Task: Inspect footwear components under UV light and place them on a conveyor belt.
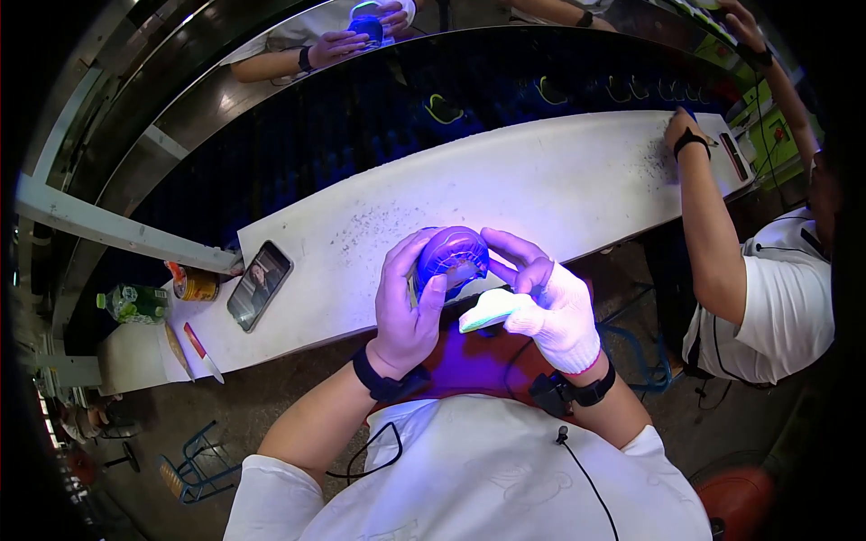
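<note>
My left hand (401, 293), bare, is closed around a dark, rounded shoe (451, 252) with stitched lines, lit violet. The shoe is held above the near edge of the white table, its end toward me. On my right hand (561, 316) is a white knit glove that leaves some fingers bare. Those bare fingertips are at the shoe's right side. Between its gloved thumb and fingers is a bright, pale green-white piece (487, 309), just below the shoe; whether it is cloth I cannot tell.
The white table (541, 171) borders a dark conveyor (298, 153) carrying several shoes with green edging (444, 110). At left are a phone (260, 286), a green bottle (135, 304), a can (194, 283) and a red-handled knife (202, 350). A co-worker's hand (683, 133) is far right; others work opposite.
</note>
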`<act>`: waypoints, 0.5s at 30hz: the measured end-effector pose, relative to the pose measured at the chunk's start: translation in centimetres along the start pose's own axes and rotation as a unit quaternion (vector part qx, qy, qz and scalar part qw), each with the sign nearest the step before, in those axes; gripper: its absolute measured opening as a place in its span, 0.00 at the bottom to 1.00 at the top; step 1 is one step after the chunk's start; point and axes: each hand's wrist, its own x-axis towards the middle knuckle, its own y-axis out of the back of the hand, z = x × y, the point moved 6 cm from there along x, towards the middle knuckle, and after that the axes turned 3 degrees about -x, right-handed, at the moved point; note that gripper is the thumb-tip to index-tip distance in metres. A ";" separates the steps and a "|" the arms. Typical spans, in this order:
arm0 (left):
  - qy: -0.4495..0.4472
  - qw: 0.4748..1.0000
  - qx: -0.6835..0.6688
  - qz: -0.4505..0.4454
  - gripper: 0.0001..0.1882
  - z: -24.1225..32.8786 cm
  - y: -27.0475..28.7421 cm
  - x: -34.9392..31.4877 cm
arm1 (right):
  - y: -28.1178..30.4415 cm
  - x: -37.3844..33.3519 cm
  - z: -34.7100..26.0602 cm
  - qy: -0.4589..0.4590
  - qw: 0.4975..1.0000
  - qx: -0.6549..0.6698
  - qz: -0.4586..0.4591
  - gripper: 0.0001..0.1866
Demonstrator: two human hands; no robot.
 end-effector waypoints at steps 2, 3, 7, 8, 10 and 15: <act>-0.016 0.998 -0.053 0.010 0.24 0.4 -0.6 -0.1 | -0.4 0.2 0.7 -0.056 0.996 0.063 0.013 0.13; -0.017 0.998 -0.061 -0.005 0.21 1.0 -0.7 -0.2 | -0.2 0.0 1.4 -0.091 0.993 0.080 0.019 0.13; -0.093 0.991 -0.090 -0.020 0.20 2.8 0.5 -0.9 | -1.4 0.0 3.0 -0.108 0.985 0.130 0.018 0.14; -0.088 0.991 -0.093 -0.023 0.20 3.5 1.1 -0.7 | -1.9 -0.2 2.6 -0.098 0.986 0.132 0.026 0.14; -0.066 0.991 0.003 -0.117 0.17 4.1 1.4 -0.5 | -2.2 -0.4 3.0 -0.093 0.985 0.140 0.031 0.15; 0.004 0.989 0.010 -0.148 0.13 5.2 2.5 -1.9 | -2.9 -0.5 3.2 0.025 0.998 0.021 0.056 0.16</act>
